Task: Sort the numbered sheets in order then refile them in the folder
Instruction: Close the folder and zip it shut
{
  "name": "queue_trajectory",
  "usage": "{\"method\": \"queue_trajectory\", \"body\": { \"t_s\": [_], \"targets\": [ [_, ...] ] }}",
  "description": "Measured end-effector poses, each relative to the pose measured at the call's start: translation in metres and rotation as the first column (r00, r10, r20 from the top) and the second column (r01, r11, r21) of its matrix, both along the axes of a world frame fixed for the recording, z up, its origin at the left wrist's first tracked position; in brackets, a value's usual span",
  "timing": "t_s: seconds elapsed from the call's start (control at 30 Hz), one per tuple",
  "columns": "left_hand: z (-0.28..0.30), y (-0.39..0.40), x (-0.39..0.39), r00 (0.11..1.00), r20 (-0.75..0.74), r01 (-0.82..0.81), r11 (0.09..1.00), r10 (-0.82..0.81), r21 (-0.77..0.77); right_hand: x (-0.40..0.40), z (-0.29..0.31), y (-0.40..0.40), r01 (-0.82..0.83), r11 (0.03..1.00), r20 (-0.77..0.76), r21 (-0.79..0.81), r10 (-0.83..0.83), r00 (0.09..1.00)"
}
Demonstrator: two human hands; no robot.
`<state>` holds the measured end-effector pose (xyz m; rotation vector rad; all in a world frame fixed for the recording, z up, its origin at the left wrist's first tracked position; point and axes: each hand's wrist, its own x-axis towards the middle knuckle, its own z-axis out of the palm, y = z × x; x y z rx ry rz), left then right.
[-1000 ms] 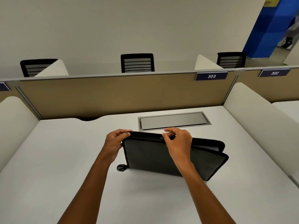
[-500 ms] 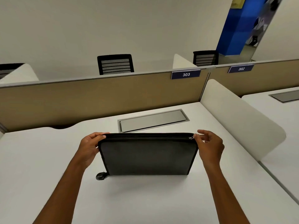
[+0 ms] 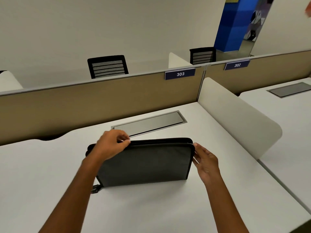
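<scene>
- Centrally, a black zip folder [image 3: 144, 163] stands upright on its long edge on the white desk [image 3: 50, 174], its broad face turned toward the camera; the fabric looks matte and finely textured, dark charcoal, with rounded corners
- its top edge shows a dark zip track running from about 10 o'clock to 2 o'clock of the folder; the case reads as zipped along the top, though the far right corner is too blurred to judge
- at the folder's 7 o'clock corner a small black strap or tab [image 3: 96, 189] sticks out onto the desk
- the left hand [image 3: 111, 145] is at the folder's 11 o'clock corner, fingers curled over the top edge and thumb meeting fingertips in a pinch on the zip line; what exactly lies between them is too small to tell
- the right hand [image 3: 206, 163] is at the folder's 3 o'clock side, fingers loosely extended, fingertips touching the upper right corner and side edge; a pinch on the edge rather than a full clench
- no numbered sheets show; the folder hides its contents
- behind the folder at 12 o'clock a grey cable-tray lid [image 3: 149, 123] is set flush in the desk; beyond it a tan divider [image 3: 84, 105] carries a blue plate reading 303 [image 3: 180, 74]
</scene>
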<state>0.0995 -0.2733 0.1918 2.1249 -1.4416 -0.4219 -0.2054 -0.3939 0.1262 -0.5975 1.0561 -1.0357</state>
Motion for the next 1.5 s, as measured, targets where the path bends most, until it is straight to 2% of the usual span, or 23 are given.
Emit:
{"method": "queue_trajectory", "body": {
  "t_s": [0.17,0.3,0.4,0.53,0.7,0.8,0.87,0.93,1.03,1.2,1.5],
  "targets": [
    [-0.003,-0.055,-0.075,0.983,-0.029,0.181,0.983,-0.181,0.011,0.005,0.001,0.003,0.004,0.996,0.067,0.086,-0.01,0.998],
    [-0.001,-0.082,-0.113,0.974,-0.007,0.227,0.974,-0.227,0.019,0.011,0.009,0.005,0.053,0.994,0.08,0.091,-0.06,0.995],
    [-0.003,-0.086,-0.123,0.984,0.042,0.176,0.984,-0.175,-0.02,0.012,0.012,0.005,0.05,0.996,0.076,0.071,-0.055,0.996],
    [0.003,-0.076,-0.115,0.997,0.034,0.067,0.985,-0.063,-0.16,0.019,0.033,0.005,0.03,0.999,0.043,-0.014,-0.029,0.999],
    [0.039,-0.054,-0.094,0.99,-0.138,-0.034,0.911,-0.026,-0.411,0.045,0.091,0.005,-0.001,0.967,-0.113,-0.253,-0.028,0.993],
    [0.061,-0.036,-0.081,0.951,-0.309,-0.144,0.841,-0.029,-0.521,0.065,0.139,0.013,-0.061,0.882,-0.17,-0.468,-0.023,0.985],
    [0.069,-0.022,-0.073,0.894,-0.446,-0.249,0.793,-0.031,-0.556,0.08,0.166,0.021,-0.124,0.797,-0.207,-0.592,-0.002,0.978],
    [0.07,-0.007,-0.066,0.829,-0.557,-0.346,0.738,-0.049,-0.579,0.098,0.185,0.029,-0.196,0.714,-0.258,-0.672,0.021,0.966],
    [0.059,0.015,-0.057,0.765,-0.643,-0.443,0.697,-0.033,-0.564,0.124,0.193,0.044,-0.317,0.595,-0.385,-0.739,0.013,0.923],
    [0.038,0.055,-0.032,0.714,-0.7,-0.478,0.706,-0.036,-0.523,0.154,0.18,0.08,-0.421,0.489,-0.476,-0.764,0.013,0.879],
    [0.053,0.109,0.005,0.762,-0.635,-0.39,0.696,-0.124,-0.604,0.198,0.157,0.143,-0.534,0.364,-0.576,-0.763,-0.009,0.817]
  ]
}}
